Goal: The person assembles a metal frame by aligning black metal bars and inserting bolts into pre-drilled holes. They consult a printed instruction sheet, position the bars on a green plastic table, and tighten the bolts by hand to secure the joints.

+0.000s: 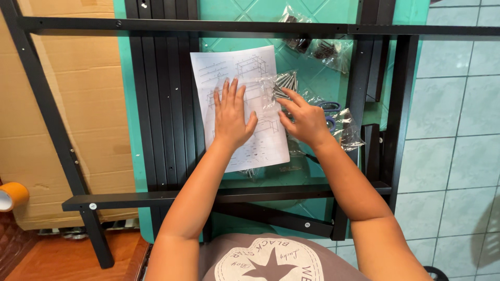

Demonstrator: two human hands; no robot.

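Item: roll of orange tape (10, 195), far left edge, on flattened brown cardboard (78, 104).

Item: black metal frame bars (166, 104), laid over the cardboard and a teal mat (130, 104). Judged rigid and fairly heavy.

Item: instruction sheet (250, 78), white with line drawings, lying across the slats at centre. Light, limp, likely to slide on smooth metal; best pinned flat or lifted by a corner.

Item: left hand (232, 117), open, palm flat on the sheet.

Item: right hand (307, 122), open, fingers spread onto a clear bag of silver screws (285, 83) just right of the sheet. Slick, crinkly plastic; the contents are dense and pointed; take it by the bag's neck.

Item: further hardware bags (330, 52), far right.

Surface: pale tiled floor (458, 130) on the right, wood flooring (62, 260) near left.
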